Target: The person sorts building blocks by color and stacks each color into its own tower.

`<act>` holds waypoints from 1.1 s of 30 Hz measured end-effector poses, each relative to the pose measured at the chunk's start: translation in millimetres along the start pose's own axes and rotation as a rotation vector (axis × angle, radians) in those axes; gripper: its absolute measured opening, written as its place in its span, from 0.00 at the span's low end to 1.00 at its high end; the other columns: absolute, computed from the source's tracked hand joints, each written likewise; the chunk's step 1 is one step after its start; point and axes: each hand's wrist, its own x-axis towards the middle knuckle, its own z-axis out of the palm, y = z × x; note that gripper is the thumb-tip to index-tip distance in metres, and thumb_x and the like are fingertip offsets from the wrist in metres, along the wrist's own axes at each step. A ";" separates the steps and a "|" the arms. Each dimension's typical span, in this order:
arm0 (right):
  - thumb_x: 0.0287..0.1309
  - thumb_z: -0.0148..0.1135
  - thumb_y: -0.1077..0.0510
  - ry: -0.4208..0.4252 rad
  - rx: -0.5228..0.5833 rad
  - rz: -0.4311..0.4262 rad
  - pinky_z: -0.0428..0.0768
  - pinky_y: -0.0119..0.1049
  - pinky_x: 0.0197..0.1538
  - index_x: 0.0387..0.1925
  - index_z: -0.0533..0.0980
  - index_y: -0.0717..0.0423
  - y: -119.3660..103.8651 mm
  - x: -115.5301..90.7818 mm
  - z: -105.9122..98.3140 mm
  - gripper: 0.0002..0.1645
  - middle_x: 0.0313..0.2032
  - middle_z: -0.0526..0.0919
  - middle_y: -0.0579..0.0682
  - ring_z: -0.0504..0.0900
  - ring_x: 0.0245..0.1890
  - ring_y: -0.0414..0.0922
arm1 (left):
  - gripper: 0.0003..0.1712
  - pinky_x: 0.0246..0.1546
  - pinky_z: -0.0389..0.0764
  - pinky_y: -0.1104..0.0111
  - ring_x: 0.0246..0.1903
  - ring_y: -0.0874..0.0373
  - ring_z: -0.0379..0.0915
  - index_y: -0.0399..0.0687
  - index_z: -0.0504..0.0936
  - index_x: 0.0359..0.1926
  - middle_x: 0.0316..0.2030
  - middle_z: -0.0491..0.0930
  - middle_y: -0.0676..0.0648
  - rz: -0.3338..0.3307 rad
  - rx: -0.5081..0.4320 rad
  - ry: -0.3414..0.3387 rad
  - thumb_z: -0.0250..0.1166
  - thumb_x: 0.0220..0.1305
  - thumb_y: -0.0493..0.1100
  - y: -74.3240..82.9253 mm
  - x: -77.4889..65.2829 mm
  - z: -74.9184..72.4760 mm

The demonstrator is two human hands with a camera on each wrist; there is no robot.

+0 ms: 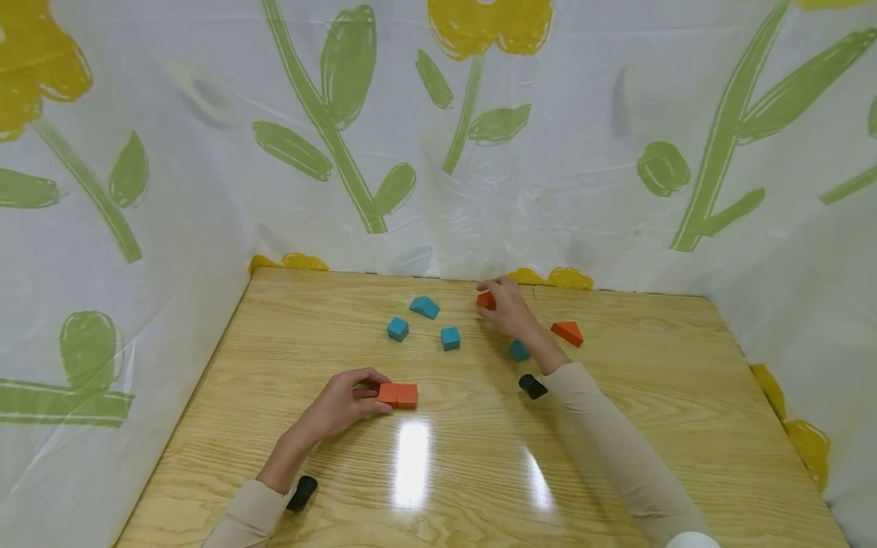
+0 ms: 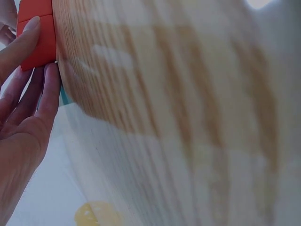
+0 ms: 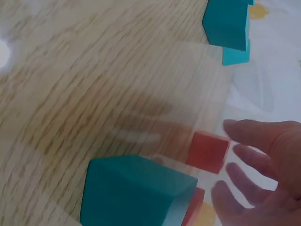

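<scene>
Two red cubes lie side by side on the wooden table, and my left hand (image 1: 346, 403) pinches the nearer-left red cube (image 1: 388, 394). Its thumb lies on the top face in the left wrist view, with fingers along the far side. The second red cube (image 1: 407, 396) touches the first one's right side. Toward the back, my right hand (image 1: 508, 308) is at another red block (image 1: 486, 300). Thumb and fingers are spread around this block; in the right wrist view the fingertips hover right beside the red block (image 3: 208, 151).
Two blue cubes (image 1: 397, 329) (image 1: 450, 339) and a blue triangular block (image 1: 425, 307) lie between the hands. Under the right forearm is another blue block (image 1: 519, 350), with a red triangular block (image 1: 567, 332) to its right. A flower-printed white sheet (image 1: 589, 213) encloses the table (image 1: 308, 320).
</scene>
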 end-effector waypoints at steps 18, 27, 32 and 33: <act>0.63 0.68 0.71 -0.084 0.015 0.041 0.80 0.53 0.54 0.55 0.76 0.68 6.1 -0.3 -3.6 0.19 0.52 0.77 0.67 0.76 0.52 0.61 | 0.18 0.54 0.84 0.62 0.53 0.40 0.81 0.32 0.81 0.52 0.51 0.80 0.35 0.001 0.003 0.003 0.73 0.63 0.33 1.1 0.3 1.2; 0.61 0.70 0.71 -0.038 0.049 -0.019 0.81 0.53 0.52 0.53 0.79 0.69 -2.6 -8.5 -11.7 0.19 0.49 0.77 0.67 0.76 0.49 0.60 | 0.18 0.53 0.84 0.63 0.53 0.39 0.81 0.33 0.81 0.52 0.51 0.81 0.35 -0.008 0.011 0.004 0.73 0.63 0.33 0.8 0.2 0.7; 0.60 0.70 0.71 -0.018 0.029 -0.076 0.84 0.52 0.51 0.53 0.79 0.71 -10.9 -14.1 -14.8 0.19 0.48 0.78 0.67 0.78 0.47 0.61 | 0.18 0.52 0.84 0.64 0.52 0.40 0.81 0.33 0.81 0.52 0.51 0.81 0.35 -0.007 -0.001 0.001 0.73 0.63 0.33 1.0 0.4 0.9; 0.60 0.71 0.72 -0.017 0.022 -0.088 0.84 0.51 0.51 0.53 0.79 0.71 -12.4 -15.1 -15.0 0.19 0.48 0.78 0.67 0.78 0.47 0.60 | 0.18 0.52 0.84 0.64 0.52 0.40 0.81 0.32 0.81 0.52 0.51 0.81 0.35 -0.007 -0.003 0.000 0.73 0.63 0.33 1.1 0.6 1.0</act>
